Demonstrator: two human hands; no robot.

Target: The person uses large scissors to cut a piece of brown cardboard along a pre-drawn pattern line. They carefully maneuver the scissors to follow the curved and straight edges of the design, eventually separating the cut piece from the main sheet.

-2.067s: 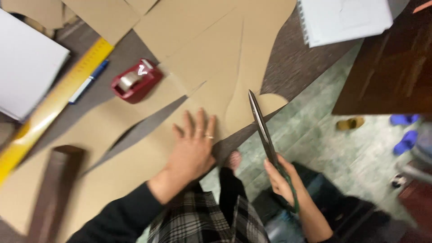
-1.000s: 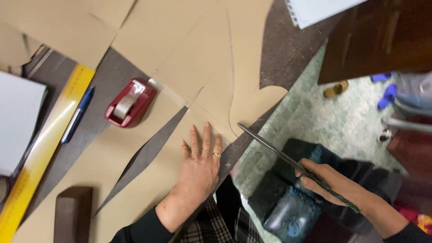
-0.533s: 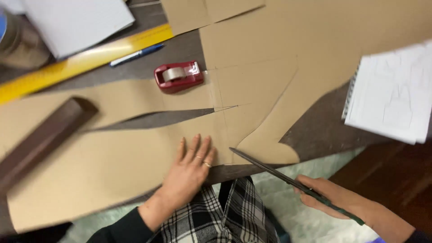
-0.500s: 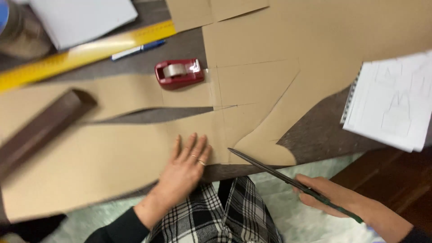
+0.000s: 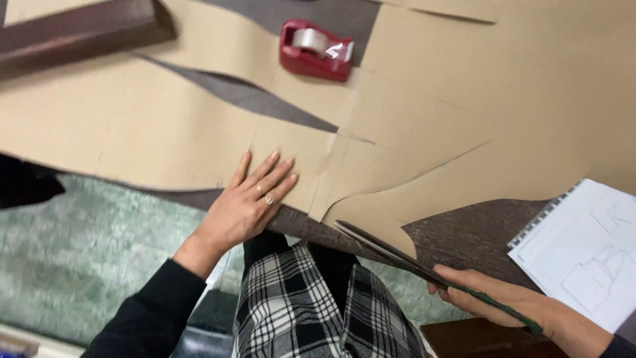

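The left hand (image 5: 248,202) lies flat, fingers spread, pressing the large sheet of tan cardboard (image 5: 165,126) onto the dark wood-grain desk (image 5: 477,232) near its front edge. The right hand (image 5: 510,305) is clamped around the handles of long scissors (image 5: 397,252), whose blades slant up-left toward the sheet's curved cut edge, just right of the left hand. Beyond sits a red tape dispenser (image 5: 315,50); a spiral sketchpad (image 5: 586,255) lies right.

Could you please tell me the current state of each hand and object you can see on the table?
left hand: flat, pressing the brown pattern paper
right hand: gripping the scissors
scissors: blades nearly closed, at the paper's edge
brown pattern paper: flat, partly cut
red tape dispenser: resting on the paper
spiral sketchbook: open
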